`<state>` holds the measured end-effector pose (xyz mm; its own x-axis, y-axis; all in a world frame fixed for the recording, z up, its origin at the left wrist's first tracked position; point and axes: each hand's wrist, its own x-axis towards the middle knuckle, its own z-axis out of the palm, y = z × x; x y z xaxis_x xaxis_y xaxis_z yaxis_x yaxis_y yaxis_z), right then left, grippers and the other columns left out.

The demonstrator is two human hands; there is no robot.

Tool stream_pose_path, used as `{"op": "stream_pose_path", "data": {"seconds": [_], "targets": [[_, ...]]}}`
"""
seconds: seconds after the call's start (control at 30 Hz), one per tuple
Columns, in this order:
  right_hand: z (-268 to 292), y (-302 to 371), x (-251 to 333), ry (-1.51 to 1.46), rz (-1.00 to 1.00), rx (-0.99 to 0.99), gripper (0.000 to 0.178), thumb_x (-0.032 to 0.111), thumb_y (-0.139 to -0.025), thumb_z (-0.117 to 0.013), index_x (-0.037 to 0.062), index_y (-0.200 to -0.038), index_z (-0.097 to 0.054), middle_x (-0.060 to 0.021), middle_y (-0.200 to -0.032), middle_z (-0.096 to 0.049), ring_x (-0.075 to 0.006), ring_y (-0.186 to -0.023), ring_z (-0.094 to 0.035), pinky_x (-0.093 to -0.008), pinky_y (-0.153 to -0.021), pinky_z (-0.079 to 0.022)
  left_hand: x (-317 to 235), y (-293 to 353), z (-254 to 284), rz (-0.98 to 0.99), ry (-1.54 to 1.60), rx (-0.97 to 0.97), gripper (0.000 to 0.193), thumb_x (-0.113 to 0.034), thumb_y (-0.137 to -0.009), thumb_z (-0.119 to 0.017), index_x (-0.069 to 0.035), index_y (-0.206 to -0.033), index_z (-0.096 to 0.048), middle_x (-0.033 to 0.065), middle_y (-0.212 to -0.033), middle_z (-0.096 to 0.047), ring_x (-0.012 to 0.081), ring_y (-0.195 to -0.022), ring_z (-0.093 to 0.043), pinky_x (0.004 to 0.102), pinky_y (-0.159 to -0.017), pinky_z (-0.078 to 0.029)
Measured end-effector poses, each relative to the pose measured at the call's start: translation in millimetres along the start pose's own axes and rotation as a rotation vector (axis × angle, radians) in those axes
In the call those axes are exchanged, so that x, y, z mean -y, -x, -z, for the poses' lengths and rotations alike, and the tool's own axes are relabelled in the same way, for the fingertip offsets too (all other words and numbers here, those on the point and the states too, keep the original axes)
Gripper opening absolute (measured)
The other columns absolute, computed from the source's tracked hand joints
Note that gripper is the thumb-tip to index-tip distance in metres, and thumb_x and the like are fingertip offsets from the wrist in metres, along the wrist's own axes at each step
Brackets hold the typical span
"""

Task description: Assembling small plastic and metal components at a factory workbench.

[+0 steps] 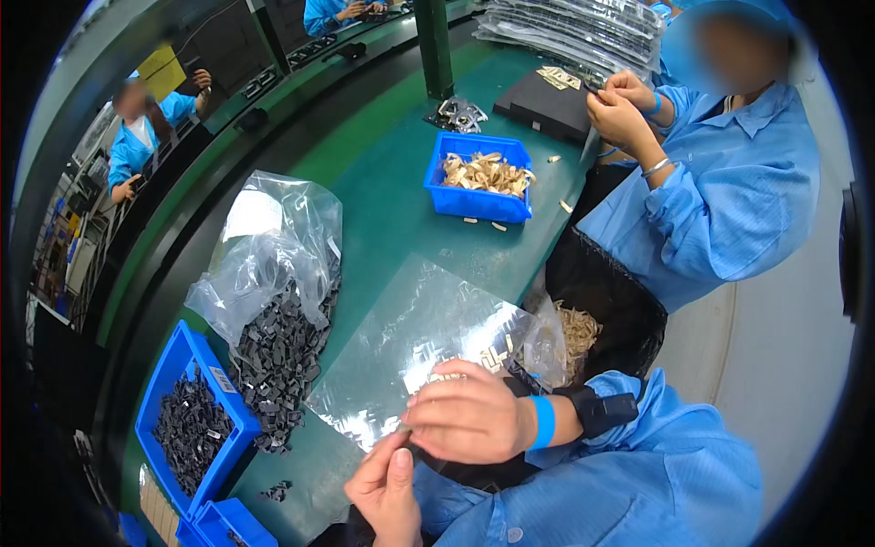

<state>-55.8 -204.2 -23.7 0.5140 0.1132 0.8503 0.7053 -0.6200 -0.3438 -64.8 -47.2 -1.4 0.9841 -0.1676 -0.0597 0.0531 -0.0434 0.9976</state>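
Observation:
My left hand [387, 492] and my right hand [474, 417] meet at their fingertips above the near end of a clear plastic sheet [410, 319]. Both are closed in a pinch around something small and dark, mostly hidden by the fingers. Under and beyond my right hand, several small cream-coloured strips [492, 357] lie on the sheet. To the left, a pile of small dark grey plastic parts [278, 365] spills from a clear plastic bag [283, 214]. A blue bin [239, 410] beside it holds more small dark parts.
A blue bin [478, 202] of cream strips stands farther along the green table [383, 196]. At the right, a co-worker [720, 182] handles something near a black block [547, 105]. A black-lined container [629, 310] holds strips. A small blue bin [232, 527] sits lower left.

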Motion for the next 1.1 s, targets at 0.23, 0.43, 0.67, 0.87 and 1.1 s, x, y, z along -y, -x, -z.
{"op": "stream_pose_path", "data": {"seconds": [0.23,0.43,0.67,0.87,1.1], "targets": [[0.6,0.6,8.5,0.057,0.063,0.046,0.009,0.008,-0.070,-0.064,0.0039,-0.078,-0.062,-0.0066,-0.090,-0.062,-0.0216,-0.088,-0.060,-0.0399,-0.082,-0.043,9.7,-3.2,0.9,0.157,0.295,0.074,0.021,-0.015,-0.089,-0.052,0.002,-0.085,-0.064,0.0004,-0.073,-0.057,0.0068,-0.064,-0.047,0.0198,-0.057,-0.036],[5.6,-7.4,-0.4,-0.346,-0.187,0.115,0.018,0.007,-0.066,-0.069,0.0005,-0.080,-0.060,-0.0157,-0.096,-0.058,-0.0317,-0.082,-0.058,-0.0376,-0.069,-0.047,16.2,-9.5,10.0,0.245,0.460,0.140,0.016,-0.005,-0.084,-0.056,0.009,-0.090,-0.061,0.0159,-0.089,-0.063,0.0176,-0.077,-0.060,0.0275,-0.075,-0.048],[7.6,-7.1,-4.0,-0.644,-0.530,0.272,0.010,0.006,-0.074,-0.062,0.0014,-0.082,-0.057,-0.0085,-0.075,-0.058,-0.0234,-0.071,-0.055,-0.0325,-0.063,-0.043,9.4,-10.4,6.3,0.160,0.311,0.243,0.014,0.001,-0.084,-0.055,0.010,-0.092,-0.060,0.0159,-0.084,-0.064,0.0176,-0.074,-0.063,0.0259,-0.069,-0.052],[-1.1,-6.0,-5.8,-0.490,-0.383,0.241,0.009,0.008,-0.074,-0.062,0.0040,-0.081,-0.058,-0.0054,-0.077,-0.057,-0.0213,-0.069,-0.053,-0.0316,-0.065,-0.040,11.0,-9.4,10.2,0.001,0.176,0.159,0.013,0.002,-0.084,-0.054,0.009,-0.092,-0.061,0.0135,-0.080,-0.063,0.0166,-0.074,-0.063,0.0247,-0.067,-0.053],[5.8,-10.1,-6.3,-0.378,-0.310,0.362,0.006,0.009,-0.074,-0.061,0.0054,-0.079,-0.059,-0.0030,-0.087,-0.055,-0.0199,-0.077,-0.052,-0.0325,-0.070,-0.038,15.7,-10.3,10.4,-0.192,-0.117,0.144,0.010,0.003,-0.081,-0.057,0.007,-0.089,-0.061,0.0137,-0.078,-0.063,0.0160,-0.070,-0.063,0.0234,-0.061,-0.051]]}}
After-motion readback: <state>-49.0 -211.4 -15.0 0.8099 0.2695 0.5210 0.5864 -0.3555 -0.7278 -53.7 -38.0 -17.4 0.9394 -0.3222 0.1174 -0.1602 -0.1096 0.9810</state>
